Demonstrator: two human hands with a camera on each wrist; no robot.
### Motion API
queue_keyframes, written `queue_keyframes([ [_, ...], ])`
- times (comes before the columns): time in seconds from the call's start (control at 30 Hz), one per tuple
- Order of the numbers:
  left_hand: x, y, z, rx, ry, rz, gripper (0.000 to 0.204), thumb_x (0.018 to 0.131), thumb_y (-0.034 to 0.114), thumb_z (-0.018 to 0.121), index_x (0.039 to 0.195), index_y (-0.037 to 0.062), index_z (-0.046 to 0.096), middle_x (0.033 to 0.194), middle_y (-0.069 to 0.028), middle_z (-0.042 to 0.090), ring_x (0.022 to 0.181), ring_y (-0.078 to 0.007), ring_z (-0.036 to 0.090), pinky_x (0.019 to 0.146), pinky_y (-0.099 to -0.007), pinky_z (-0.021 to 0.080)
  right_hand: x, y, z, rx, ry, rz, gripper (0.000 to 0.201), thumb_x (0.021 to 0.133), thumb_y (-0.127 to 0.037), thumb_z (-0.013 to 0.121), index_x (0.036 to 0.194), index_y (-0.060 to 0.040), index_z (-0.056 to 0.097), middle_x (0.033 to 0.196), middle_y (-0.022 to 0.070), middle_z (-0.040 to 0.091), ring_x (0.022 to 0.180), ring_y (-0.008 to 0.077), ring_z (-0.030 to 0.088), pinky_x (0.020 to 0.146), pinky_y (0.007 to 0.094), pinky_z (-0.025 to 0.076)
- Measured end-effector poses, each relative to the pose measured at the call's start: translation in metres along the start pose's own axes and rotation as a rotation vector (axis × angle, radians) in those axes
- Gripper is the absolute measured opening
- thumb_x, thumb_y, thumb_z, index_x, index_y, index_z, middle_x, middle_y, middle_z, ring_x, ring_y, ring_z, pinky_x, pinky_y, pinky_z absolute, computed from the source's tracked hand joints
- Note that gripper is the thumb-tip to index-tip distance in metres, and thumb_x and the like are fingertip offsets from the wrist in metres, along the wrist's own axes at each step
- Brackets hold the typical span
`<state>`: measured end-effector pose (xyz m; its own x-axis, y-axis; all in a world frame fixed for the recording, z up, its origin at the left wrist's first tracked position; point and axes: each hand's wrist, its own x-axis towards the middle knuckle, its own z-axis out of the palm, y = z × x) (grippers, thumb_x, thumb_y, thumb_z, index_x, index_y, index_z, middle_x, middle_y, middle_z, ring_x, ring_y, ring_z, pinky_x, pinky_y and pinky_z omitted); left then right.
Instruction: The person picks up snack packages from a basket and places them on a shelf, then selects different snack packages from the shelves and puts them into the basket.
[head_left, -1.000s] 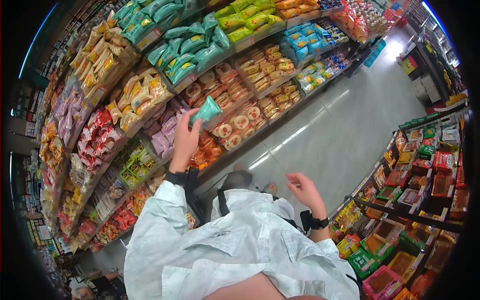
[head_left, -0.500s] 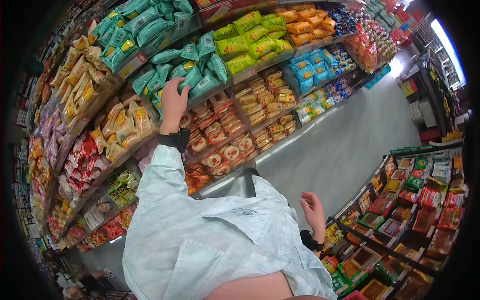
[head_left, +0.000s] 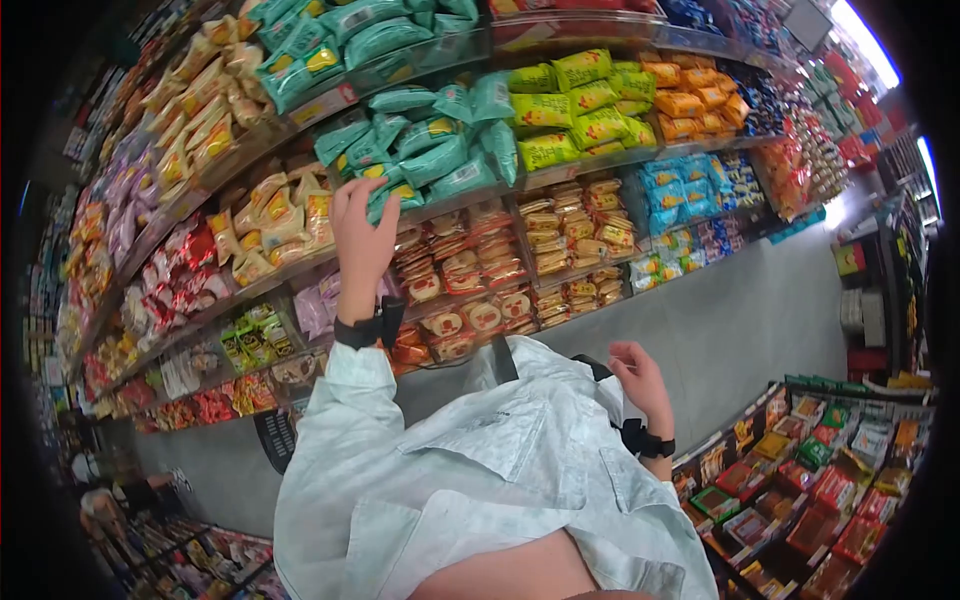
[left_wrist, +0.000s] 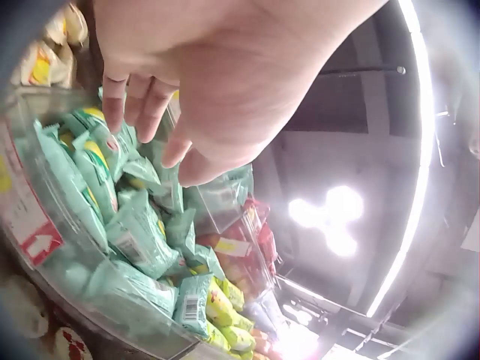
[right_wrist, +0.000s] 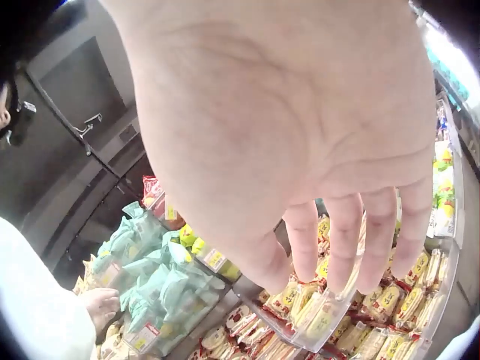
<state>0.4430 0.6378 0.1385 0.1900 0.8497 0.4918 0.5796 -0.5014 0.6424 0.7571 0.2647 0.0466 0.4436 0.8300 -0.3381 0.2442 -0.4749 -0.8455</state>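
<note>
My left hand is at the front edge of a clear bin of teal packets. In the left wrist view the hand hangs over the teal packets, fingers loosely bent and nothing held. My right hand hangs empty in front of the body, its fingers relaxed. The right wrist view shows its palm and bare fingers, with packs of wrapped biscuits beyond them.
Tiered shelf bins surround the teal ones: beige packets to the left, green packets to the right, flat biscuit packs below. Grey floor lies between the shelf and a lower display of boxed goods.
The teal packet in my left hand a second ago is gone from its fingers. That hand went up to the teal bin and now sits at its edge. The camera view has shifted.
</note>
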Motion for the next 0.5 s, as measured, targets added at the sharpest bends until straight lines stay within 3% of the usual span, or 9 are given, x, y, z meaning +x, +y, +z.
queue_keyframes([
  [0.07, -0.027, -0.007, -0.020, -0.180, 0.029, -0.166, 0.026, 0.095, 0.022, 0.072, 0.117, 0.0078, 0.071, 0.108, -0.0092, 0.065, 0.104, -0.0245, 0.063, 0.088, -0.0376, 0.052, 0.016, 0.007, -0.010, -0.020, -0.075, -0.036, 0.027, 0.097, -0.010, 0.070, 0.122, -0.0026, 0.065, 0.112, 0.0102, 0.074, 0.101, 0.0205, 0.072, 0.088, 0.0343, 0.059],
  [0.1, -0.047, -0.020, -0.020, -0.440, 0.135, -0.235, 0.021, 0.098, 0.019, 0.068, 0.112, 0.0037, 0.069, 0.094, -0.0041, 0.065, 0.090, -0.0158, 0.062, 0.076, -0.0319, 0.052, 0.021, 0.004, -0.014, -0.059, -0.122, -0.032, 0.027, 0.097, -0.010, 0.069, 0.123, -0.0035, 0.065, 0.112, 0.0098, 0.074, 0.103, 0.0193, 0.072, 0.090, 0.0338, 0.058],
  [0.2, -0.125, -0.059, -0.025, -1.084, 0.457, -0.645, 0.015, 0.099, 0.020, 0.067, 0.102, 0.0049, 0.067, 0.090, -0.0011, 0.063, 0.082, -0.0131, 0.059, 0.072, -0.0304, 0.050, 0.032, -0.003, -0.023, -0.049, -0.251, -0.089, 0.028, 0.098, -0.011, 0.068, 0.124, -0.0030, 0.065, 0.112, 0.0088, 0.073, 0.104, 0.0177, 0.070, 0.092, 0.0331, 0.057],
  [0.23, -0.161, -0.077, -0.018, -1.283, 0.676, -0.811, 0.011, 0.097, 0.019, 0.067, 0.095, 0.0096, 0.065, 0.086, -0.0005, 0.061, 0.074, -0.0123, 0.056, 0.069, -0.0281, 0.048, 0.036, -0.003, -0.025, -0.070, -0.302, -0.105, 0.028, 0.099, -0.012, 0.068, 0.124, -0.0030, 0.065, 0.112, 0.0079, 0.073, 0.103, 0.0171, 0.070, 0.091, 0.0328, 0.056],
  [0.27, -0.211, -0.110, -0.012, -1.424, 0.811, -1.041, 0.009, 0.097, 0.019, 0.067, 0.091, 0.0134, 0.063, 0.083, 0.0001, 0.062, 0.073, -0.0119, 0.058, 0.070, -0.0274, 0.048, 0.039, -0.002, -0.024, -0.088, -0.354, -0.118, 0.027, 0.099, -0.013, 0.067, 0.125, -0.0031, 0.065, 0.111, 0.0070, 0.073, 0.102, 0.0164, 0.069, 0.090, 0.0325, 0.056],
  [0.3, -0.274, -0.144, -0.011, -1.627, 0.807, -1.162, 0.005, 0.095, 0.014, 0.063, 0.090, 0.0145, 0.061, 0.083, -0.0006, 0.064, 0.077, -0.0146, 0.061, 0.072, -0.0294, 0.050, 0.041, 0.001, -0.023, -0.103, -0.408, -0.129, 0.027, 0.100, -0.013, 0.067, 0.125, -0.0031, 0.065, 0.111, 0.0061, 0.073, 0.102, 0.0157, 0.069, 0.089, 0.0322, 0.056],
  [0.33, -0.397, -0.170, -0.003, -1.919, 0.917, -1.558, 0.010, 0.094, 0.009, 0.056, 0.086, 0.0150, 0.060, 0.084, -0.0017, 0.066, 0.079, -0.0185, 0.064, 0.073, -0.0313, 0.051, 0.048, 0.022, -0.021, -0.030, -0.511, -0.137, 0.026, 0.100, -0.014, 0.066, 0.124, -0.0030, 0.065, 0.108, 0.0048, 0.072, 0.098, 0.0149, 0.068, 0.086, 0.0313, 0.055],
  [0.37, -0.454, -0.154, 0.007, -1.704, 0.960, -1.589, 0.012, 0.092, 0.009, 0.053, 0.084, 0.0142, 0.061, 0.083, -0.0026, 0.067, 0.078, -0.0219, 0.065, 0.077, -0.0364, 0.054, 0.064, 0.052, -0.015, 0.051, -0.569, -0.129, 0.025, 0.100, -0.014, 0.066, 0.123, -0.0029, 0.065, 0.106, 0.0034, 0.072, 0.095, 0.0140, 0.068, 0.083, 0.0304, 0.055],
  [0.5, -0.681, -0.050, -0.009, -0.924, 0.532, -1.865, 0.009, 0.092, 0.012, 0.056, 0.086, 0.0124, 0.062, 0.082, -0.0041, 0.066, 0.078, -0.0222, 0.066, 0.075, -0.0387, 0.056, 0.087, 0.187, 0.001, 0.135, -0.573, 0.164, 0.019, 0.104, -0.021, 0.059, 0.114, -0.0079, 0.069, 0.105, 0.0023, 0.072, 0.095, 0.0141, 0.068, 0.082, 0.0300, 0.055],
])
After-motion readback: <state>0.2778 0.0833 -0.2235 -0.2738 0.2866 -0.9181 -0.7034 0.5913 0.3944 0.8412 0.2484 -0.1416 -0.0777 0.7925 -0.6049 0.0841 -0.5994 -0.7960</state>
